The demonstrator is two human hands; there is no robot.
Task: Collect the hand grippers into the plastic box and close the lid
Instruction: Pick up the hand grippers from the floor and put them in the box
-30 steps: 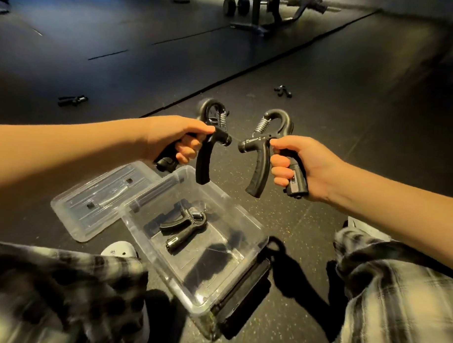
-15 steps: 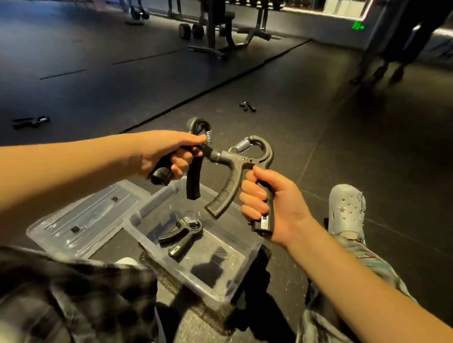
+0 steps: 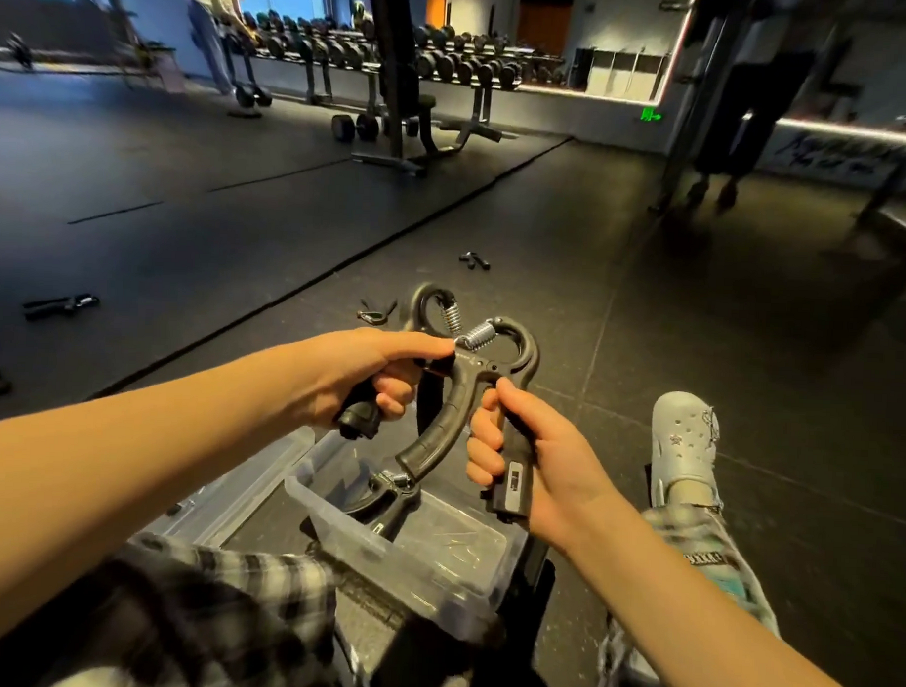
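My left hand (image 3: pixel 373 371) grips a black hand gripper (image 3: pixel 431 311) by one handle. In my right hand (image 3: pixel 534 459) is a second hand gripper (image 3: pixel 453 425), held by the handle with the counter. The two grippers overlap at their springs, above the clear plastic box (image 3: pixel 433 563) between my legs. Another hand gripper (image 3: pixel 384 495) lies inside the box. The clear lid (image 3: pixel 245 495) lies on the floor left of the box. More hand grippers lie on the dark floor: one far left (image 3: pixel 59 305), one ahead (image 3: pixel 474 260), one just beyond my hands (image 3: pixel 376 311).
My plaid trouser legs and a grey clog (image 3: pixel 683 444) flank the box. A dumbbell rack (image 3: pixel 399 53) and a bench (image 3: pixel 407 131) stand at the back, with a person (image 3: pixel 210 26) by the rack. Another person's legs (image 3: pixel 730 132) are at the back right.
My hands have come together, so the two held grippers now overlap. My right hand dropped lower towards the box. The camera tilted up, showing more of the gym.
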